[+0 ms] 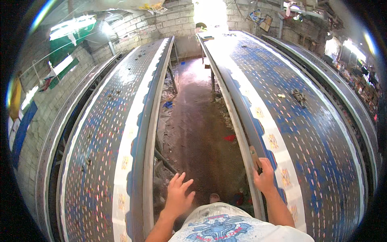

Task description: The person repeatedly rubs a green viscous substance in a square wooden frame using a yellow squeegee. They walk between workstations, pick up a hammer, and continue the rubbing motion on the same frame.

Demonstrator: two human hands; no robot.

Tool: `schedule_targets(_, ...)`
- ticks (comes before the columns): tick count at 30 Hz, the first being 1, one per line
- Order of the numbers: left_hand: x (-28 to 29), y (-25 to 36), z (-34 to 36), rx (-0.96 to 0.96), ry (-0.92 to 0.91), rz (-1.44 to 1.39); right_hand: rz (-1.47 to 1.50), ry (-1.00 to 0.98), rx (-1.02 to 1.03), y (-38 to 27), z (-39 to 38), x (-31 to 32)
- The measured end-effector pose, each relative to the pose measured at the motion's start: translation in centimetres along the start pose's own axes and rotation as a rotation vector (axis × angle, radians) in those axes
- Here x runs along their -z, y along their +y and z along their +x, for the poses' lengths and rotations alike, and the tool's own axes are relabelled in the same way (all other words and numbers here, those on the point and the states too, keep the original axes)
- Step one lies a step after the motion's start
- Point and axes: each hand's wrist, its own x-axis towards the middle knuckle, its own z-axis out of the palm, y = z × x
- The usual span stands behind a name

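Observation:
My right hand (265, 176) is closed around a narrow, flat tool (255, 157), brown and wooden-looking, with a darker part near my fingers; its exact kind cannot be made out. It is upright beside the inner edge of the right-hand long table (322, 133). Close to that hand, a white strip (278, 155) with small orange and yellow printed figures runs along the table. My left hand (178, 192) hangs over the aisle with its fingers spread, holding nothing. Nearest to it is the inner rail of the left-hand long table (150, 161), which carries a similar white printed strip (124, 173).
Between the tables runs a dark, wet-looking aisle floor (197, 133) with a red scrap (229, 138) and a blue scrap (168, 104). A dark crumpled clump (298, 97) lies on the right table. Farther off stand a block wall (173, 22) and a bright opening (210, 16).

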Motion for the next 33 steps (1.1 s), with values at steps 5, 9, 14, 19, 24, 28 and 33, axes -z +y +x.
schedule_targets(5,-0.2,-5.3,11.9,0.115,0.087,0.016,0.084,-0.072,0.183,2.8,15.7,-7.3)
schedule_targets(9,-3.9,-11.3,18.5,0.228,0.034,-0.029,0.149,-0.11,0.313,4.4,26.5,-14.6)
schedule_targets(14,-7.4,-20.0,31.8,0.081,-0.004,-0.03,0.166,-0.167,0.379,8.5,39.6,-23.8)
schedule_targets(19,-9.4,-27.2,48.7,0.154,0.068,-0.085,0.048,-0.238,0.4,13.3,51.8,-30.8)
schedule_targets(24,-10.0,-32.6,65.4,0.04,0.049,-0.174,-0.076,-0.27,0.268,18.7,62.3,-35.1)
schedule_targets(28,-11.1,-36.7,77.9,-0.033,0.021,-0.202,-0.106,-0.178,-0.037,25.2,66.8,-39.8)
schedule_targets(33,-14.8,-43.9,92.4,-0.041,-0.002,-0.2,-0.112,-0.162,-0.163,32.9,77.2,-46.6)
